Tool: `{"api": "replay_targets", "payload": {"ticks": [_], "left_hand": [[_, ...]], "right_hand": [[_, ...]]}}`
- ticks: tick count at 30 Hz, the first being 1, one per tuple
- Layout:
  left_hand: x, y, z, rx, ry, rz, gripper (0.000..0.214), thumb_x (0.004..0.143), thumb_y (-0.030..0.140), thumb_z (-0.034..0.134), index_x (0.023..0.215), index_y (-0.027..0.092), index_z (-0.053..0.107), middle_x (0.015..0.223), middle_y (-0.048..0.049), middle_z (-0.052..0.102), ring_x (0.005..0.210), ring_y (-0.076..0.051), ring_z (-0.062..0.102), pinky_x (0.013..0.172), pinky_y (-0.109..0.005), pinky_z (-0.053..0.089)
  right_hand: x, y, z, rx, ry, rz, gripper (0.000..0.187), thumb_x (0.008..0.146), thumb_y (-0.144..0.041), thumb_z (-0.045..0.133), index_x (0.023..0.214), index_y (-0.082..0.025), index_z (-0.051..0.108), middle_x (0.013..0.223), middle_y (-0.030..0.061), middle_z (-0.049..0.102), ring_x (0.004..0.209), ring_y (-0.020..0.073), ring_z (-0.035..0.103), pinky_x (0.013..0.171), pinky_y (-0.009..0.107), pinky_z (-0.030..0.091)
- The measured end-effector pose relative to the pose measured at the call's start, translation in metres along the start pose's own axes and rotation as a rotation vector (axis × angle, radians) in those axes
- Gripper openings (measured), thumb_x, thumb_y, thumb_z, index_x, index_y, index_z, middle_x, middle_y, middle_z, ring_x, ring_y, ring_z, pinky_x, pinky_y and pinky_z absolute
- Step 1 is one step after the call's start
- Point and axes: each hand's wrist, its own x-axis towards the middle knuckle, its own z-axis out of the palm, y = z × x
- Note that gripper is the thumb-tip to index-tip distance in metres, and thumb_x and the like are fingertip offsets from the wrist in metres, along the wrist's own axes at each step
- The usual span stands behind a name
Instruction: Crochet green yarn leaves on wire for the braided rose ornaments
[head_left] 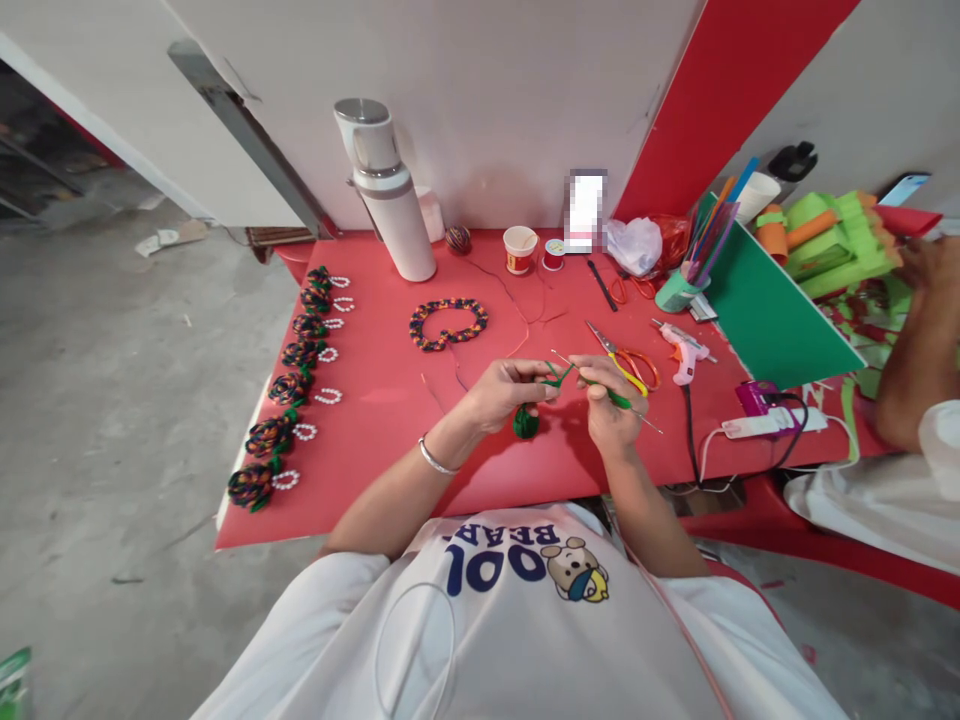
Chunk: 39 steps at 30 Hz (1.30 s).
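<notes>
Between thumb and fingers, my left hand (pixel 506 392) pinches a short piece of green yarn (pixel 553 376). My right hand (pixel 611 405) is closed around a crochet hook (pixel 619 400) with a green grip, its thin metal tip by the yarn. A ball of green yarn (pixel 526 422) sits on the table just under my left hand. Beyond my hands lies a multicoloured crocheted ring (pixel 448 324) with loose thread ends. Pliers (pixel 616 357) with yellow and orange handles rest close behind my right hand.
Several dark multicoloured yarn rosettes (pixel 270 436) with white bead loops line the red table's (pixel 367 450) left side. A tall thermos (pixel 394 200), paper cup (pixel 519 250) and thread spool (pixel 553 255) stand behind. A glue gun (pixel 685 352), power strip (pixel 772 424) and another person's arm (pixel 919 330) are rightward.
</notes>
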Motion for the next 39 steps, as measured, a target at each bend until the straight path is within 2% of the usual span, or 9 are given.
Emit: {"api": "replay_targets", "payload": {"ticks": [5,9,13,19,24,27,31,34,39], "left_hand": [[0.001,-0.004,-0.001,-0.013,-0.004,0.024,0.044,0.056,0.02,0.094,0.097,0.013,0.081,0.074,-0.0028,0.073,0.066,-0.013,0.069,0.06,-0.022,0.052],[0.001,-0.01,-0.002,-0.034,-0.012,0.027,0.044,0.053,0.022,0.096,0.093,0.013,0.08,0.074,-0.0029,0.073,0.068,-0.014,0.07,0.067,-0.026,0.056],[0.001,-0.016,-0.003,0.005,0.011,0.032,0.043,0.051,0.028,0.099,0.085,0.013,0.079,0.071,-0.001,0.07,0.063,-0.013,0.067,0.063,-0.026,0.054],[-0.002,-0.021,-0.008,0.161,-0.008,0.056,0.034,0.067,0.043,0.09,0.08,0.014,0.077,0.071,-0.0031,0.07,0.06,-0.01,0.06,0.058,-0.022,0.05],[-0.003,-0.023,-0.007,0.154,-0.039,0.035,0.034,0.066,0.039,0.09,0.083,0.014,0.075,0.072,-0.0039,0.071,0.059,-0.013,0.064,0.057,-0.024,0.05],[-0.003,-0.022,-0.005,0.159,-0.029,0.057,0.032,0.064,0.036,0.091,0.079,0.013,0.075,0.068,-0.0034,0.069,0.058,-0.013,0.062,0.059,-0.025,0.051],[-0.004,-0.021,-0.005,0.154,-0.006,0.043,0.032,0.061,0.034,0.092,0.077,0.012,0.076,0.065,-0.003,0.068,0.057,-0.012,0.061,0.058,-0.025,0.05],[-0.005,-0.02,-0.009,0.152,0.0,-0.002,0.032,0.061,0.033,0.092,0.08,0.012,0.077,0.063,-0.003,0.068,0.053,-0.011,0.059,0.054,-0.024,0.048],[-0.008,-0.02,-0.015,0.14,0.018,-0.024,0.031,0.065,0.035,0.091,0.078,0.011,0.078,0.067,-0.0054,0.071,0.053,-0.01,0.058,0.052,-0.022,0.045]], "right_hand": [[0.002,0.001,-0.003,-0.042,-0.007,-0.044,0.02,0.095,-0.046,0.067,0.107,-0.034,0.078,0.115,0.0038,0.079,0.099,0.0227,0.074,0.085,0.044,0.063],[0.004,0.003,-0.006,-0.077,0.007,-0.005,0.021,0.095,-0.045,0.068,0.109,-0.033,0.078,0.12,0.0045,0.077,0.104,0.0226,0.073,0.089,0.044,0.062],[0.002,0.01,-0.003,-0.051,0.006,0.118,0.025,0.093,-0.05,0.068,0.104,-0.031,0.08,0.112,0.0053,0.08,0.102,0.0232,0.074,0.087,0.042,0.063],[-0.006,0.019,0.003,0.012,0.012,0.398,0.037,0.09,-0.06,0.067,0.102,-0.028,0.08,0.097,0.0046,0.082,0.081,0.0195,0.076,0.075,0.035,0.064],[-0.013,0.025,0.004,0.014,0.02,0.492,0.039,0.092,-0.059,0.064,0.107,-0.027,0.079,0.097,0.0047,0.082,0.082,0.0196,0.077,0.07,0.032,0.062],[-0.014,0.026,0.003,-0.043,0.026,0.454,0.036,0.095,-0.056,0.062,0.107,-0.027,0.078,0.1,0.0047,0.082,0.087,0.0195,0.077,0.077,0.033,0.063],[-0.007,0.02,-0.002,-0.227,0.017,0.236,0.032,0.096,-0.053,0.063,0.104,-0.027,0.079,0.105,0.0064,0.081,0.1,0.0225,0.075,0.094,0.041,0.061],[0.002,0.016,-0.006,-0.34,-0.019,0.097,0.032,0.094,-0.055,0.064,0.104,-0.029,0.079,0.108,0.0067,0.08,0.104,0.0245,0.073,0.098,0.044,0.059],[0.007,0.015,-0.006,-0.34,-0.012,0.088,0.027,0.096,-0.05,0.064,0.104,-0.029,0.079,0.108,0.0062,0.08,0.103,0.0231,0.073,0.098,0.042,0.058]]}}
